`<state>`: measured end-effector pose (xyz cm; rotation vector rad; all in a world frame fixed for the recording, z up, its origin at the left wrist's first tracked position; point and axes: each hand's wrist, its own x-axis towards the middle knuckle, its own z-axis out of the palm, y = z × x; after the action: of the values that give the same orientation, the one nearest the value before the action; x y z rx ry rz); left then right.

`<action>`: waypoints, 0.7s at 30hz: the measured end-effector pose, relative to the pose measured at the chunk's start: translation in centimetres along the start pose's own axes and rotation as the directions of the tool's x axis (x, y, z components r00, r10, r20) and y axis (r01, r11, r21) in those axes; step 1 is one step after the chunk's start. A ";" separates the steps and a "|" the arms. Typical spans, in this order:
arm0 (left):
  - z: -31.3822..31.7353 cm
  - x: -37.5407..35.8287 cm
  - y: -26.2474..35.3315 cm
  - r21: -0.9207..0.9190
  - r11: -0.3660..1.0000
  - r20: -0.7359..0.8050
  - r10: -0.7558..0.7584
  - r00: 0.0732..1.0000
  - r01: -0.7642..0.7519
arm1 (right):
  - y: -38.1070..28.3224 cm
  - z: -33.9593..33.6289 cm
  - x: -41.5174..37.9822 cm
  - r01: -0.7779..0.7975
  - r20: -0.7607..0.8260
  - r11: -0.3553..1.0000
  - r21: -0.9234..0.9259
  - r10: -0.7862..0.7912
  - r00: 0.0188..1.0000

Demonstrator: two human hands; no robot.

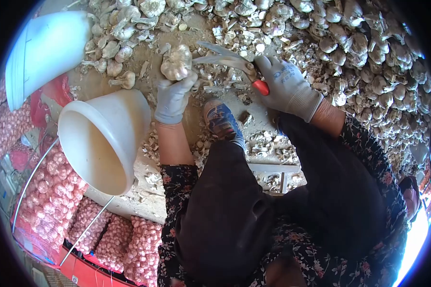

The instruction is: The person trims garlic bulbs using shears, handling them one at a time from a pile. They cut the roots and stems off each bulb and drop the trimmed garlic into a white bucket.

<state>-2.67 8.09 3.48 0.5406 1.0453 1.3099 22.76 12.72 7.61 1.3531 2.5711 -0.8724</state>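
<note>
Shears (233,62) aslant, leftward toward garlic bulb (177,63)

Left glove (170,99): light grey, close-fitting. Right glove (288,86): light grey, ribbed cuff (309,104); blue marking (287,71) printed on the back, probably lettering, too blurred to read. Sleeves (179,184): black, floral print, small pinkish flowers, pale leaves. Trousers (225,196): plain, black. Left shoe (220,116): blue, patterned, lighter toe.

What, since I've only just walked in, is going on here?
A person holds a garlic bulb in the gloved left hand. The gloved right hand holds red-handled shears, blades apart, one tip close to the bulb. More garlic lies heaped ahead and to the right; a white bucket is at the left.
</note>
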 end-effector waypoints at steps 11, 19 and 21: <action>4.9 0.4 0.5 0.729 0.674 -0.087 0.260 0.962 -0.116 | -1.9 -0.8 -0.1 0.005 -0.014 0.980 -0.198 -0.008 1.000; 5.1 0.7 -0.5 0.780 0.577 -0.023 0.412 0.911 -0.241 | -1.4 -0.1 0.6 0.011 0.013 0.984 -0.180 -0.009 1.000; 5.7 0.5 -0.5 0.708 0.687 -0.104 0.333 0.937 -0.165 | -0.2 0.7 0.9 0.029 0.002 0.993 -0.113 -0.029 1.000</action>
<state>2.44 9.70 5.64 1.1585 1.7243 1.2016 21.97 12.99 6.81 1.2874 2.6020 -0.7191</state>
